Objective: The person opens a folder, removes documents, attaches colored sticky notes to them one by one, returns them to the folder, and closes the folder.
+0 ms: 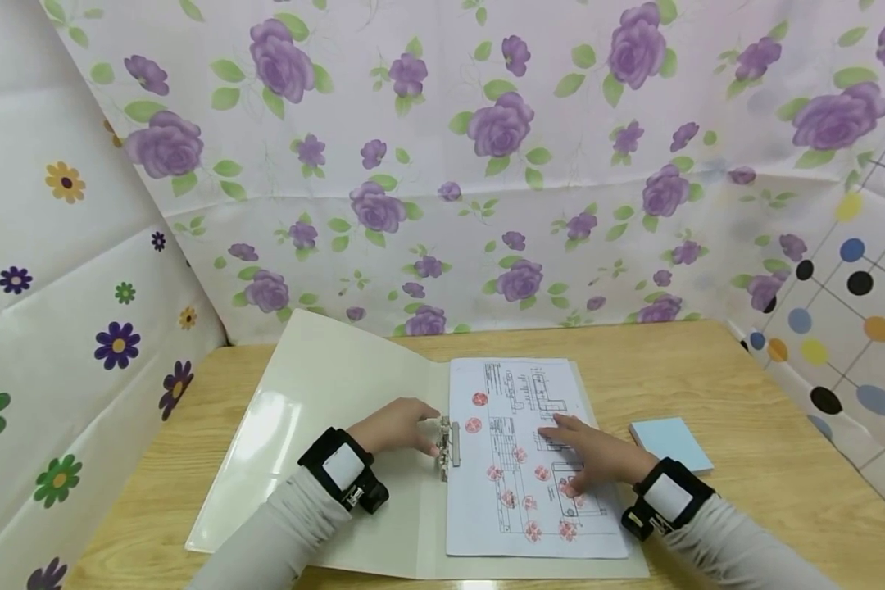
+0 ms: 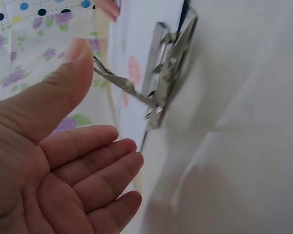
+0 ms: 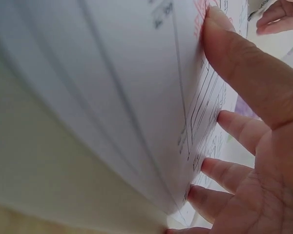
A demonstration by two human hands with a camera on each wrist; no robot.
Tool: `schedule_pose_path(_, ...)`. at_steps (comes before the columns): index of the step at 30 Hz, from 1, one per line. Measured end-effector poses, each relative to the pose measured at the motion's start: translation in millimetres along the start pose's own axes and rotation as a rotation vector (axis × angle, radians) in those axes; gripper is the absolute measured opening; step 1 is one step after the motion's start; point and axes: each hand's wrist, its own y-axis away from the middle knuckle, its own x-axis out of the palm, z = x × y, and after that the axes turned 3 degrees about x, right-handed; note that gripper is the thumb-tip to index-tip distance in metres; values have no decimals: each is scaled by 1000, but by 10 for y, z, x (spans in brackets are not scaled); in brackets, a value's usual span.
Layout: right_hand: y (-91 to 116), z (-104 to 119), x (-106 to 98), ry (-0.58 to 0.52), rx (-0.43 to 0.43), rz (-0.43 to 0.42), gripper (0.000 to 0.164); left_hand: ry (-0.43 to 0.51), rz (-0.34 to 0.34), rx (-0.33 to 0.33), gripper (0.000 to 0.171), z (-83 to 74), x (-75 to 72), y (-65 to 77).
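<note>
A pale file folder (image 1: 339, 360) lies spread on the table, with a stack of printed drawings (image 1: 479, 524) bearing red stamps on its right side. At the left edge of the stack is a metal lever clip (image 1: 445, 451). My left hand (image 1: 394, 426) is beside this clip, fingers loosely extended. In the left wrist view the clip's lever (image 2: 122, 84) sticks out near the thumb tip; whether they touch I cannot tell. My right hand (image 1: 597, 455) rests on the drawings with spread fingers, their tips (image 3: 210, 165) pressing the paper.
A light blue pad of paper (image 1: 671, 444) lies on the wooden table (image 1: 656, 369), right of the folder. Flower-printed cloth (image 1: 442, 164) hangs behind the table, and patterned cloth covers both sides.
</note>
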Motion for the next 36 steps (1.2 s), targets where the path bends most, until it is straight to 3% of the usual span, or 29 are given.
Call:
schedule_pose_path(9, 5, -34, 7, -17, -19, 8, 91, -16, -53, 54, 42, -17, -57, 30)
schedule_pose_path(18, 11, -37, 9, -33, 3, 17, 93, -51, -180, 172, 12, -62, -95, 18)
schedule_pose_path(24, 24, -13, -5, -45, -6, 15, 93, -71, -256, 216, 7, -67, -69, -16)
schedule_pose_path(36, 10, -48, 19, -53, -10, 6, 93, -87, -512, 131, 7, -63, 131, -181)
